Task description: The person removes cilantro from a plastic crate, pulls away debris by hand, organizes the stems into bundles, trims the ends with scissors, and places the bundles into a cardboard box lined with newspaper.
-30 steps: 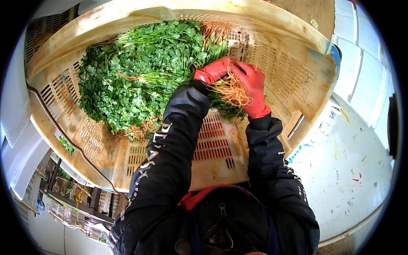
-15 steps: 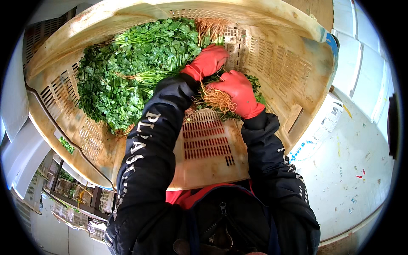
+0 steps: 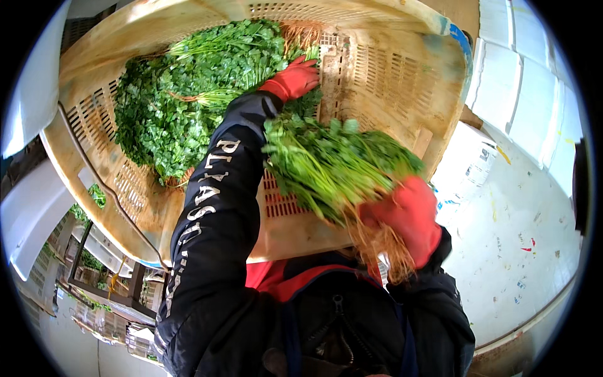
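Observation:
My left hand (image 3: 291, 80), in a red glove, reaches into the worn cream plastic crate (image 3: 408, 75), fingers spread over the right side of a pile of leafy greens (image 3: 176, 113) with pale roots at its back. My right hand (image 3: 408, 217), also red-gloved and somewhat blurred, grips a bunch of greens (image 3: 333, 169) by the root end at the crate's near right. Its leaves point up and leftward over the crate floor; orange roots hang below the hand.
Stacked white foam boxes (image 3: 515, 94) line the right, above a pale scuffed surface (image 3: 509, 251). A white plastic piece (image 3: 31, 213) stands at the left, with dark frames and more crates (image 3: 107, 320) below it. A thin rod runs along the crate's left side.
My right hand has drawn a bunch of greens down and rightward toward my body. My left hand has moved away from it, up to the pile, and spread its fingers.

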Demonstrator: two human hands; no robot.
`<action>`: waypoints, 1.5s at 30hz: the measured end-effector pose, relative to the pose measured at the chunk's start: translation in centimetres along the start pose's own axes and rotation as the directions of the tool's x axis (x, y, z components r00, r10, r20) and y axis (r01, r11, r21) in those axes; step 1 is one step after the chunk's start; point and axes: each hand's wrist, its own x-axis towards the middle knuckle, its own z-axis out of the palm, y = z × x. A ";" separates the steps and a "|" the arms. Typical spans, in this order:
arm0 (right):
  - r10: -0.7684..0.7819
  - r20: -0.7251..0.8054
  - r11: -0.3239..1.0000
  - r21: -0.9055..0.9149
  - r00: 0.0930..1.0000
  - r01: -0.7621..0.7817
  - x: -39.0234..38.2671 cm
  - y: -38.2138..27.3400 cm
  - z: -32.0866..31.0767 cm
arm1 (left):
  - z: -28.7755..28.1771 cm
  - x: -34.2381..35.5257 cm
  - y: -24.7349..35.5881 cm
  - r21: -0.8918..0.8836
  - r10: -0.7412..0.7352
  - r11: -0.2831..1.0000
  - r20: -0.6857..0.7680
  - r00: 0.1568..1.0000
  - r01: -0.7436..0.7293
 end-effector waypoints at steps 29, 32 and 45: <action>0.191 0.181 0.578 0.773 0.965 -0.260 3.0 -1.7 6.6 | -18.7 -33.1 35.6 -0.938 -0.934 0.345 -0.343 -0.096 -0.006; -0.167 -0.094 0.986 0.011 0.981 0.169 6.2 -5.9 5.1 | -19.7 -33.9 38.6 -0.918 -0.924 0.377 -0.382 -0.022 0.122; -0.696 0.287 0.713 0.163 0.658 0.682 11.0 -26.4 0.3 | -29.8 -36.3 43.1 -0.141 -0.452 0.688 -0.851 0.268 0.712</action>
